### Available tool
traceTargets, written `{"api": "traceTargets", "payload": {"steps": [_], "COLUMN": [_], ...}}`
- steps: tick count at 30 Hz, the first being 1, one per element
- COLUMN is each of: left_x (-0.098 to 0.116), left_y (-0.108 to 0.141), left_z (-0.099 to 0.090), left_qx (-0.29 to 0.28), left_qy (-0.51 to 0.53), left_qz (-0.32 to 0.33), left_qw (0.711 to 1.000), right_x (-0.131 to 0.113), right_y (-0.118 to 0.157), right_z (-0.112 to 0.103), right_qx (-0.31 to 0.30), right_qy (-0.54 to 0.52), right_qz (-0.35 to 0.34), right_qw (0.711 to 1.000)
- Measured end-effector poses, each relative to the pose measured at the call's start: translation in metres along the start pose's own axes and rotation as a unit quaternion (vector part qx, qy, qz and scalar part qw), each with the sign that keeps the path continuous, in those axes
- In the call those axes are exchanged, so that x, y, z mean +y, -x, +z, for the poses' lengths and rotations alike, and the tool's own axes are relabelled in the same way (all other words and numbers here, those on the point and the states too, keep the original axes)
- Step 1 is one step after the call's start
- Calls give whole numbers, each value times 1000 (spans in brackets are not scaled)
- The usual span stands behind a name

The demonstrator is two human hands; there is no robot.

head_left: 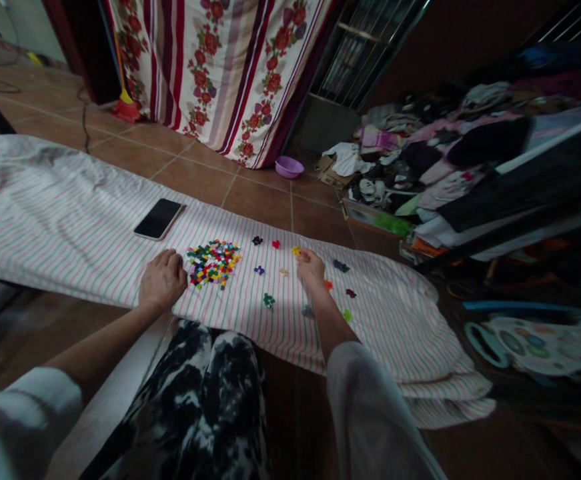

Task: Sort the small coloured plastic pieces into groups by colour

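My left hand point(163, 279) rests on the striped cloth, its fingers curled, at the left edge of a mixed pile of small coloured pieces point(214, 263). Whether anything is under those fingers is hidden. My right hand point(311, 265) has its fingertips pinched at a small yellow cluster point(296, 251). Around it lie small single-colour groups: black point(257, 240), red point(275, 245), purple point(259, 270), beige point(284, 272), green point(269, 301), grey point(308, 311), orange point(328, 285), lime point(347, 315), dark red point(351, 293) and dark blue-grey point(341, 266).
A phone point(159, 219) lies on the striped cloth point(95, 227), left of the pile. Beyond are a purple basin point(289, 167), a floral curtain point(230, 67) and a red dustpan point(127, 110). Heaped clothes point(450, 143) stand at the right.
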State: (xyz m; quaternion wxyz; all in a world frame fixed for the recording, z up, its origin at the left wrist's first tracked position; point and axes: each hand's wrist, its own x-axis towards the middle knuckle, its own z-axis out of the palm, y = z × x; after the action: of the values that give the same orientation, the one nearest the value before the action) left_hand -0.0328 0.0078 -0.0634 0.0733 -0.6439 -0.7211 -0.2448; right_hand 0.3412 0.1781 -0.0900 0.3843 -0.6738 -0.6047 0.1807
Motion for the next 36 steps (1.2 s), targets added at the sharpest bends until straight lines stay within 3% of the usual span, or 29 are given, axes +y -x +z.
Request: {"api": "traceTargets", "payload": {"steps": [3,8,14,20,27,36], "left_x": [0,0,1,1,0,1], "left_y": [0,0,-1,-1,-1,0], "left_z": [1,0,-2,-2,0,0], "left_qx": [3,1,-1,-2,-6,3], "left_qy": [8,1,-1,-4,6,19], "left_qz": [-2,-2,7,3,-2,-3], "left_qw": [1000,1000,1000,1000,1000,1000], "right_x": [-6,-21,-48,-84,-123,-130], "right_y": [1,8,23,47,89,105], "right_z": [0,-7,-14,7,38,57], "right_qx": [4,6,-11,-97,-208,-240], "right_qy": [-36,-30,-19,-40,-12,83], "right_qz": [37,38,-33,-141,-250,-262], "right_qw": [999,999,999,984,946,931]}}
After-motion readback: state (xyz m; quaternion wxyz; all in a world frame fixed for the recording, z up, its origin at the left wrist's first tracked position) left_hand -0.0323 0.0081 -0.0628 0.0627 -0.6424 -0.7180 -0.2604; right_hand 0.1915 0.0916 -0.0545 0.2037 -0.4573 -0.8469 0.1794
